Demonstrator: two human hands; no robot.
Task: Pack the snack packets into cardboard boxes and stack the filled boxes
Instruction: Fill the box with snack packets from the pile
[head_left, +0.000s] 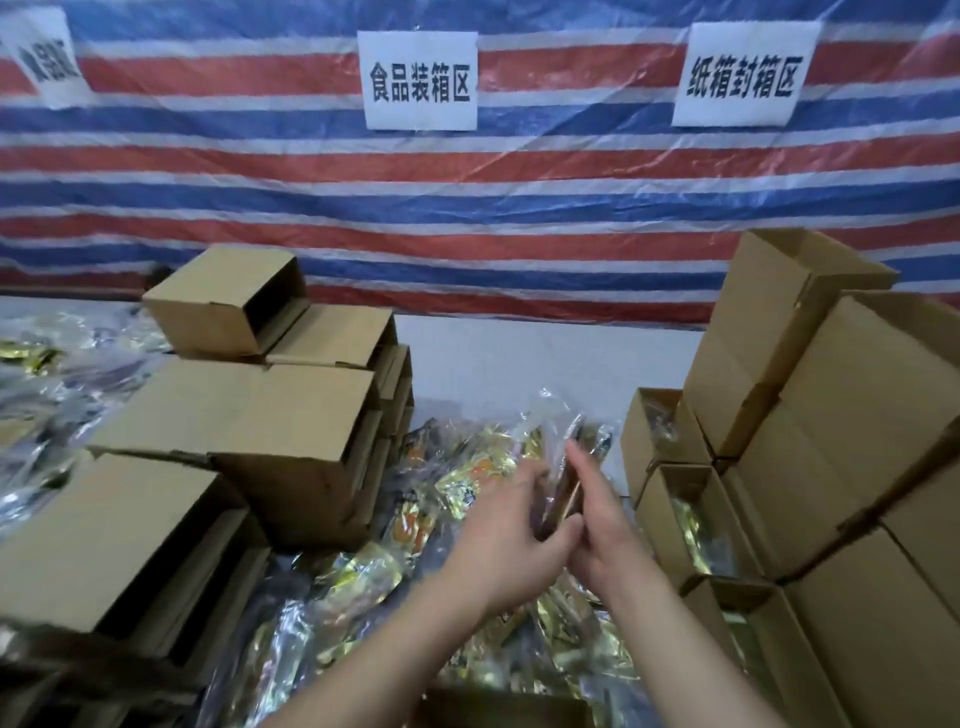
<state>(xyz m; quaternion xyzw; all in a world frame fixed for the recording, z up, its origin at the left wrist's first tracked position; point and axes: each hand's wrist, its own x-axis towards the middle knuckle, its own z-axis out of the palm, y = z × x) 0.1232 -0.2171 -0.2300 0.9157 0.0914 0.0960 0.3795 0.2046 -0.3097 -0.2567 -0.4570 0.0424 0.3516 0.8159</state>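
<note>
- Both hands, left hand (511, 540) and right hand (605, 530), clasp a bundle of snack packets (563, 488) at centre frame, probably squaring it for boxing.
- Filled boxes (691, 514) stand stacked at right, empty boxes (249, 415) at left.

Brown cardboard boxes (291, 415), gold-and-orange snack packets (467, 478), a red, blue and white striped tarp (519, 208), white signs (420, 80).

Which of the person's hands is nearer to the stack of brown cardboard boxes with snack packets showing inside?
Right. The right hand is beside the stack of brown cardboard boxes, just off its open ends. The left hand lies beyond it, on the side away from the stack.
</note>
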